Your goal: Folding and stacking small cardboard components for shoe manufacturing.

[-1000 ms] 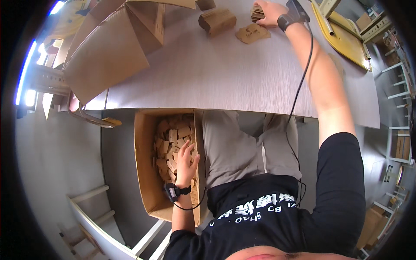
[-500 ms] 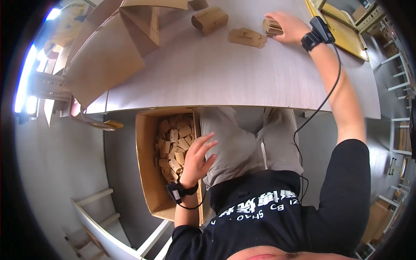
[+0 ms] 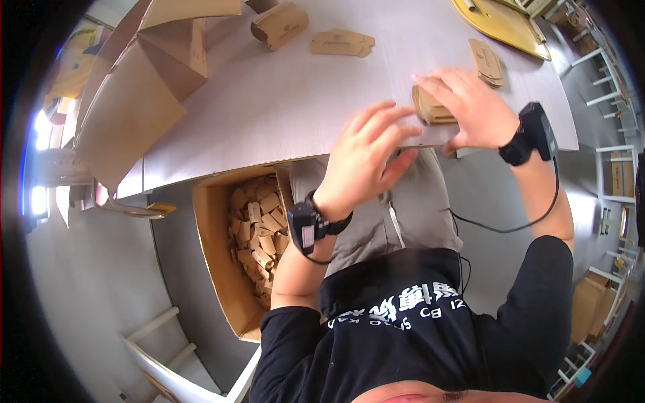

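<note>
Near the table's front edge, my right hand (image 3: 474, 107) spans a small stack of flat kraft cardboard box blanks (image 3: 430, 107), thumb on the near side and fingers over the far side. Its palm hides part of the stack. My left hand (image 3: 368, 151) hovers just left of it, fingers spread and holding nothing. Farther off on the table lie a loose flat blank (image 3: 342, 43), a thicker bundle of blanks (image 3: 280, 25) and another short stack of blanks (image 3: 486, 62) to the right.
Below the table edge, beside my lap, stands an open carton (image 3: 222, 258) filled with small kraft boxes (image 3: 259, 232). A large carton with raised flaps (image 3: 138, 101) stands at the table's left. A yellow folding chair (image 3: 500, 30) leans at the far right. A cable trails from my right wrist.
My right hand has drawn its stack toward me, to the front edge. My left hand has risen from beside the carton to next to it. The view has shifted; the short right-hand stack now shows.
</note>
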The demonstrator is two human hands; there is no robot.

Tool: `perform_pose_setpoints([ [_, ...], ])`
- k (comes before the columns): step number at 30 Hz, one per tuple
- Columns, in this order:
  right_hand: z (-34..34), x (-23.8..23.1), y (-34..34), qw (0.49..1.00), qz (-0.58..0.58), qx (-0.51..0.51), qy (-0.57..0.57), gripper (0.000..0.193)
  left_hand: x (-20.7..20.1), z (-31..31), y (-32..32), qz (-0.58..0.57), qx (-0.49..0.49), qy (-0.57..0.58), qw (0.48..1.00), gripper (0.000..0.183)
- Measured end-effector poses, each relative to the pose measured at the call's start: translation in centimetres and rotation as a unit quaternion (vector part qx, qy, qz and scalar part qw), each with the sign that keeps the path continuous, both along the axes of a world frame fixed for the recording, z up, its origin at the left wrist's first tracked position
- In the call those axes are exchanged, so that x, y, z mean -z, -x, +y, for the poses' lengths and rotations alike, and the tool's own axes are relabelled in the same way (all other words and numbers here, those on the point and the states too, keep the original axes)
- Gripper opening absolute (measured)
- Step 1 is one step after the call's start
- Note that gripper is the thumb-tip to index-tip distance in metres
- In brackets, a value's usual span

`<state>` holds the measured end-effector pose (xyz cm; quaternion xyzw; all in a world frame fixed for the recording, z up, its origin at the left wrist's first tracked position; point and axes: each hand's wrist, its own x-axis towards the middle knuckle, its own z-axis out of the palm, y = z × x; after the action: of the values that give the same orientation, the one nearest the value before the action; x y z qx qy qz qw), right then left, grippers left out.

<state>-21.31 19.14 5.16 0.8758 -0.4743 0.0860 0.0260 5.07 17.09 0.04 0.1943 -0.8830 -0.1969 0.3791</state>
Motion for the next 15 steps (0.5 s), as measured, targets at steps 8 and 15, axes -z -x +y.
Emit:
perform_pose_setpoints([
  [8,4.4,2.0,-0.7,0.998,-0.023,0.037,0.056,0.066,0.7,0.2,4.4,-0.031,-0.016,-0.007,0.999,0.089],
  [15,4.5,0.6,-0.9,0.993,-0.073,0.047,0.081,0.071,1.5,-0.1,5.7,-0.029,-0.021,-0.047,0.998,0.084],
])
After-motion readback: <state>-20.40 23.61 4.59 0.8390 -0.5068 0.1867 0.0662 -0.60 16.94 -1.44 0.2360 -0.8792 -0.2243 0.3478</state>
